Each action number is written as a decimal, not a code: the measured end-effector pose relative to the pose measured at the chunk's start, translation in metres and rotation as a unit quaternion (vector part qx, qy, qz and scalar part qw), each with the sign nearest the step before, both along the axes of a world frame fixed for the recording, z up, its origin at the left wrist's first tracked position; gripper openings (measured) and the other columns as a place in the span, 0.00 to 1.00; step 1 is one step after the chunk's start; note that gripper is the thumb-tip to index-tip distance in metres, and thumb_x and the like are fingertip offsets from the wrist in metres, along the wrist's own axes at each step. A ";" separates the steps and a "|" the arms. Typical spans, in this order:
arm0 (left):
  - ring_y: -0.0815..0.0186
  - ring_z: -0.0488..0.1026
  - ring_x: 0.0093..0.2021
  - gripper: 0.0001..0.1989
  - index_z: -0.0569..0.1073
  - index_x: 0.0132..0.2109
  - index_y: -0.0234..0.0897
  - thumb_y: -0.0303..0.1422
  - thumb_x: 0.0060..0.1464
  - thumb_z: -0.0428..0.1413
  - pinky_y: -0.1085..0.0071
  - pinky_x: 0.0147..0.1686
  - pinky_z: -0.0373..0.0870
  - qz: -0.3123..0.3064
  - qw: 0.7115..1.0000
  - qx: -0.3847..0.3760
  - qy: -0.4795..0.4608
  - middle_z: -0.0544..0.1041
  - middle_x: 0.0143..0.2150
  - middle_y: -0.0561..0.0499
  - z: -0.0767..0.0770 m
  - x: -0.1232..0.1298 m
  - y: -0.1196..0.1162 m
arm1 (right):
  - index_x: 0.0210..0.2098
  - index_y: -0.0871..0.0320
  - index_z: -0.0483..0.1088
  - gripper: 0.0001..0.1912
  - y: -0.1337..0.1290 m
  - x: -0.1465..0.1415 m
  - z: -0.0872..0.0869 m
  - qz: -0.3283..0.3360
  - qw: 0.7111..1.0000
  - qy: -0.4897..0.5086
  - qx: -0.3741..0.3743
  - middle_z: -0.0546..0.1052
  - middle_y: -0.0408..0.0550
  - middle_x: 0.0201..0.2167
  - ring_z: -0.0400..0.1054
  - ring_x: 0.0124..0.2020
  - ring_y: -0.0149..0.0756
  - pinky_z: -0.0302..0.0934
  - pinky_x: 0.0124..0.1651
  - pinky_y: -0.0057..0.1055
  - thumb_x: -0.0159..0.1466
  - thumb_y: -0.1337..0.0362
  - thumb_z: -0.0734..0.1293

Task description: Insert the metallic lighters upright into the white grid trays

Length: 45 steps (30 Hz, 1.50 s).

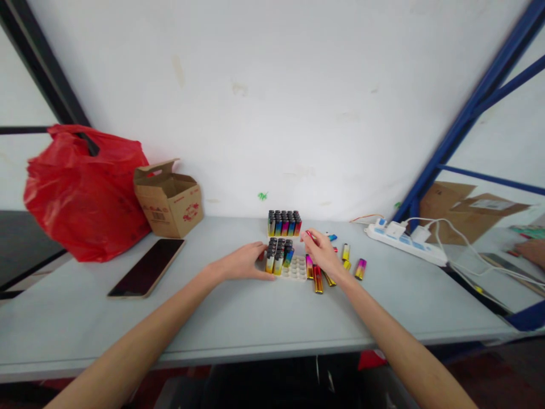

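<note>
A white tray with round holes (pixel 298 267) lies on the table, its left part filled with upright lighters (pixel 278 250). One blue lighter (pixel 289 257) leans in it. My left hand (pixel 244 261) rests at the tray's left side, thumb and fingers apart around that end; a reddish bit shows by the fingers. Over the tray's right end, my right hand (pixel 321 250) pinches a red lighter (pixel 310 234). Behind stands a full block of lighters (pixel 284 223) with black tops. Loose lighters, among them a red one (pixel 317 279) and a purple-yellow one (pixel 360 269), lie under and beside my right forearm.
To the left are a phone (pixel 147 268), an open cardboard box (pixel 176 201) and a red plastic bag (pixel 87 193). A white power strip (pixel 406 244) with plugs and cables lies at right. Beyond the blue frame (pixel 468 111), another person's hand (pixel 532 251) shows.
</note>
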State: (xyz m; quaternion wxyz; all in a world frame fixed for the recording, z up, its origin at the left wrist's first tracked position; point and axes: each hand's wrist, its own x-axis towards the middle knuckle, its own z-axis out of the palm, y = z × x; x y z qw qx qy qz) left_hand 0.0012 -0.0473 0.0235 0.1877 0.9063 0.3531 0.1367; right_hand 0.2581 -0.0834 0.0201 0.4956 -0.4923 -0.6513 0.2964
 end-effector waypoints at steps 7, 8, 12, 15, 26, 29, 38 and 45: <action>0.53 0.75 0.42 0.35 0.73 0.47 0.37 0.62 0.45 0.63 0.62 0.41 0.71 0.000 1.000 -0.007 -0.003 0.78 0.44 0.45 -0.004 -0.002 0.004 | 0.19 0.53 0.52 0.25 -0.005 -0.007 -0.017 -0.097 0.991 -0.070 0.059 0.55 0.37 0.17 0.50 0.22 0.29 0.44 0.28 0.31 0.65 0.48 0.61; 0.54 0.75 0.41 0.35 0.73 0.47 0.38 0.62 0.45 0.63 0.62 0.40 0.71 0.000 1.000 -0.008 -0.006 0.78 0.44 0.45 -0.005 -0.002 0.004 | 0.19 0.53 0.52 0.23 -0.006 -0.007 -0.016 -0.094 0.991 -0.075 0.065 0.56 0.37 0.17 0.51 0.22 0.30 0.45 0.29 0.32 0.65 0.50 0.61; 0.54 0.75 0.41 0.34 0.73 0.47 0.38 0.62 0.45 0.63 0.63 0.40 0.70 0.000 1.000 -0.009 -0.008 0.78 0.43 0.46 -0.005 -0.003 0.004 | 0.23 0.54 0.55 0.22 -0.013 -0.005 -0.011 -0.068 0.990 -0.099 0.080 0.60 0.38 0.19 0.55 0.24 0.31 0.47 0.30 0.32 0.69 0.50 0.60; 0.54 0.75 0.41 0.34 0.73 0.47 0.38 0.61 0.46 0.63 0.63 0.40 0.70 0.003 1.000 -0.005 -0.001 0.78 0.43 0.46 -0.003 -0.002 0.002 | 0.28 0.54 0.59 0.21 -0.019 -0.004 -0.006 -0.028 0.990 -0.117 0.074 0.65 0.38 0.21 0.59 0.25 0.33 0.51 0.32 0.32 0.74 0.49 0.57; 0.56 0.74 0.39 0.32 0.73 0.44 0.37 0.61 0.46 0.64 0.64 0.39 0.69 0.001 1.000 0.017 0.007 0.77 0.42 0.46 -0.004 -0.001 0.003 | 0.29 0.53 0.62 0.22 -0.027 -0.004 -0.005 0.040 0.963 -0.251 0.096 0.73 0.42 0.23 0.65 0.25 0.36 0.54 0.32 0.33 0.75 0.48 0.58; 0.56 0.74 0.38 0.33 0.74 0.45 0.37 0.61 0.45 0.64 0.64 0.38 0.69 0.004 1.000 0.013 -0.001 0.78 0.41 0.46 -0.004 -0.001 0.002 | 0.32 0.54 0.66 0.21 -0.025 -0.005 -0.009 0.067 0.966 -0.238 0.080 0.78 0.44 0.27 0.70 0.27 0.36 0.57 0.32 0.31 0.75 0.48 0.59; 0.55 0.75 0.39 0.33 0.73 0.45 0.38 0.61 0.46 0.64 0.63 0.39 0.70 0.009 1.000 0.010 0.005 0.78 0.42 0.46 -0.002 -0.001 0.000 | 0.36 0.58 0.71 0.23 -0.019 -0.006 -0.013 0.040 0.895 -0.416 0.158 0.78 0.51 0.29 0.71 0.30 0.41 0.57 0.33 0.33 0.76 0.48 0.57; 0.54 0.75 0.40 0.33 0.73 0.45 0.38 0.61 0.46 0.63 0.63 0.40 0.70 0.007 1.000 0.013 0.009 0.78 0.42 0.45 -0.001 -0.001 0.000 | 0.39 0.59 0.72 0.20 -0.015 -0.006 -0.011 0.022 0.884 -0.451 0.118 0.79 0.52 0.30 0.72 0.29 0.41 0.54 0.31 0.32 0.75 0.49 0.60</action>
